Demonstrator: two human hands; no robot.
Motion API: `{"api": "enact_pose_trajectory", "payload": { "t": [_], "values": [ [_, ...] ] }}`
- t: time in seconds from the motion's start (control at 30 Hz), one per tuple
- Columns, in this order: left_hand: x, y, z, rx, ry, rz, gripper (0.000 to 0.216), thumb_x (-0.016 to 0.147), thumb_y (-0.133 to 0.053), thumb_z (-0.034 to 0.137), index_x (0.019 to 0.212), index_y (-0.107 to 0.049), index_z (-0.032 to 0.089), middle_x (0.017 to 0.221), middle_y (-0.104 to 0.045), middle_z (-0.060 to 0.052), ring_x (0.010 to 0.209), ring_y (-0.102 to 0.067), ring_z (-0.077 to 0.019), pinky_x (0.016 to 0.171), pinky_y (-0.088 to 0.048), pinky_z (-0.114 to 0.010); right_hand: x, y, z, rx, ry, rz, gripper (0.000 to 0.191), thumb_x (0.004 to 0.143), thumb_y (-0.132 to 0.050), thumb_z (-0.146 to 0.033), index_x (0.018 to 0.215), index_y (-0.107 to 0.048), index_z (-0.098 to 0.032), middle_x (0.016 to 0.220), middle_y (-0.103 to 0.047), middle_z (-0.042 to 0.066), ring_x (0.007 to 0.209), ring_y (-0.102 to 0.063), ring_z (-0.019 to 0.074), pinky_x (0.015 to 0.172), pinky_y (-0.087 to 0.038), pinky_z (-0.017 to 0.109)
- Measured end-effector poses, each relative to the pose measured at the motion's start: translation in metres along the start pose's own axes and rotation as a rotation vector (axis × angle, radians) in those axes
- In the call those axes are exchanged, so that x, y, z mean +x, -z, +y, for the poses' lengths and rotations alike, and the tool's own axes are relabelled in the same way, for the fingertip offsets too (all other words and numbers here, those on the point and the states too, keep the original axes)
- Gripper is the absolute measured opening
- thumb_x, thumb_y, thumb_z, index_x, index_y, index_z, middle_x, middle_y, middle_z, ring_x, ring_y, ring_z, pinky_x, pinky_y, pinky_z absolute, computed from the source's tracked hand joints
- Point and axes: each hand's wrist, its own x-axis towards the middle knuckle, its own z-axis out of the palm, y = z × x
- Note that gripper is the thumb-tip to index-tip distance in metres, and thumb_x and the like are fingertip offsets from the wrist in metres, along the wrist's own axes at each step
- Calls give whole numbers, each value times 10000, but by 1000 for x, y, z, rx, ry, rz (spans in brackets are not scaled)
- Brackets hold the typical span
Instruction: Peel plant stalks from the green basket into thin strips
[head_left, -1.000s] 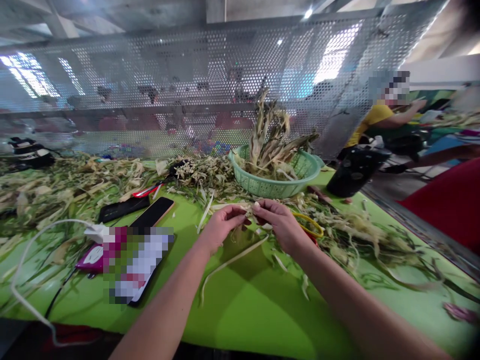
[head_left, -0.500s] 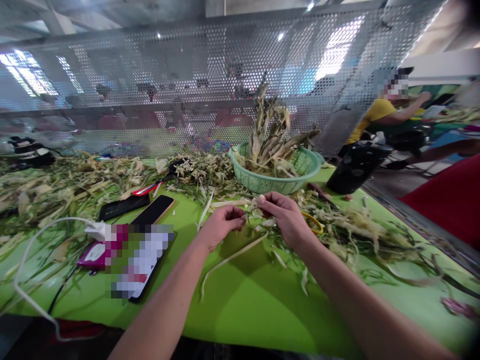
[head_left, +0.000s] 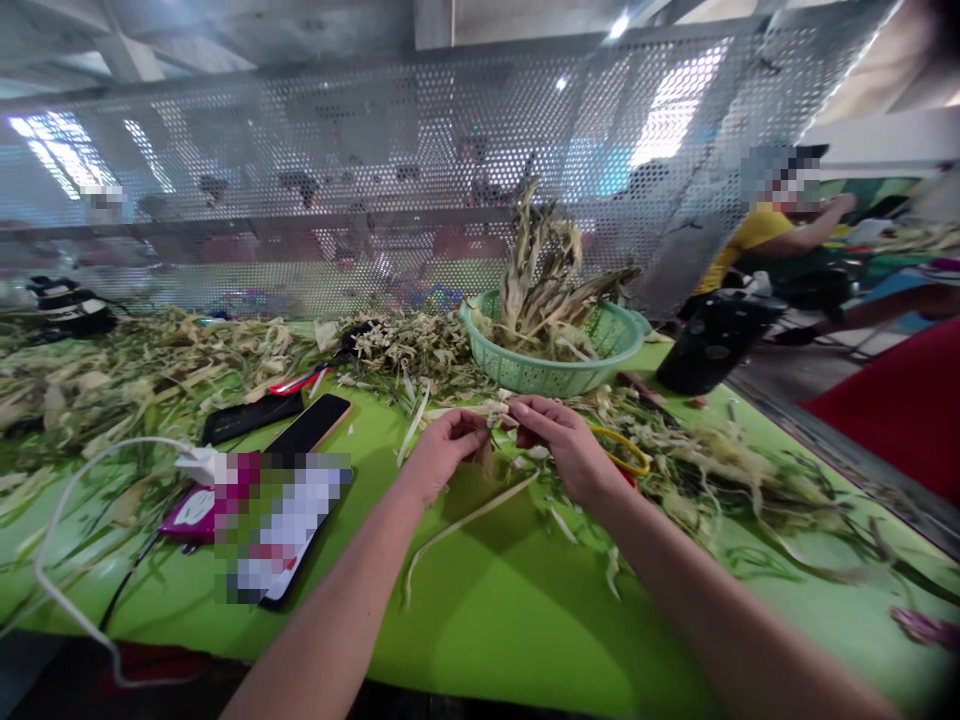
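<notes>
Both my hands meet over the green table, fingers pinched close together. My left hand (head_left: 439, 455) grips the lower end of a small pale piece of dried husk (head_left: 496, 408), which is partly hidden by fingers. My right hand (head_left: 564, 440) pinches the same piece from the other side, at its top. Below them, a long pale husk strip (head_left: 469, 518) lies curved on the table. Beside my right hand is a yellow ring-shaped handle (head_left: 634, 455) with a bit of red. Just beyond the hands stands a light green plastic basket (head_left: 517, 372) holding a dried, leafy plant bundle (head_left: 536, 280).
Dried husks (head_left: 150, 365) heap up along the left and back; more stringy scraps (head_left: 735, 470) lie right. Phones (head_left: 311, 428), a magenta pouch (head_left: 199, 512) and a white cable (head_left: 56, 520) are at left. A black tumbler (head_left: 709, 340) stands right. People sit beyond the right edge.
My right hand has shifted slightly left and down, bringing its fingertips closer to the left hand's. The left hand stays nearly in place. The view has tilted a little.
</notes>
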Motion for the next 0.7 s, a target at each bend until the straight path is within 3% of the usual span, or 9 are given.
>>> {"api": "enact_pose_trajectory", "payload": {
  "t": [0.2, 0.43, 0.6, 0.7],
  "values": [
    [2, -1, -4, 27, -13, -34, 264, 670, -757, 276, 854, -610, 157, 762, -604, 7, 718, -548, -110, 696, -432, -239, -1, -5, -1, -95, 18, 9, 333, 720, -714, -485, 718, -599, -173, 630, -519, -25, 588, -439, 112, 564, -332, 267],
    [3, 0, -5, 225, -173, -96, 217, 744, -656, 175, 961, -655, 173, 869, -652, -17, 824, -570, -140, 829, -432, -277, -1, -7, 5, -114, 27, 19, 327, 738, -688, -487, 737, -599, -172, 634, -519, -28, 590, -437, 113, 572, -337, 267],
    [-4, 0, 7, 171, -109, -24, 228, 765, -667, 253, 979, -660, 176, 938, -669, -42, 895, -592, -161, 874, -434, -299, 0, -6, 4, -135, 51, 29, 319, 726, -709, -474, 718, -585, -181, 617, -493, -38, 578, -423, 112, 553, -336, 263],
    [-3, 0, 7, 65, -77, -1, 252, 742, -706, 323, 925, -645, 160, 872, -650, -31, 828, -587, -139, 828, -449, -288, -1, -8, 3, -166, 64, 0, 321, 731, -705, -477, 701, -577, -184, 604, -479, -41, 570, -416, 110, 542, -337, 258]
  ]
}}
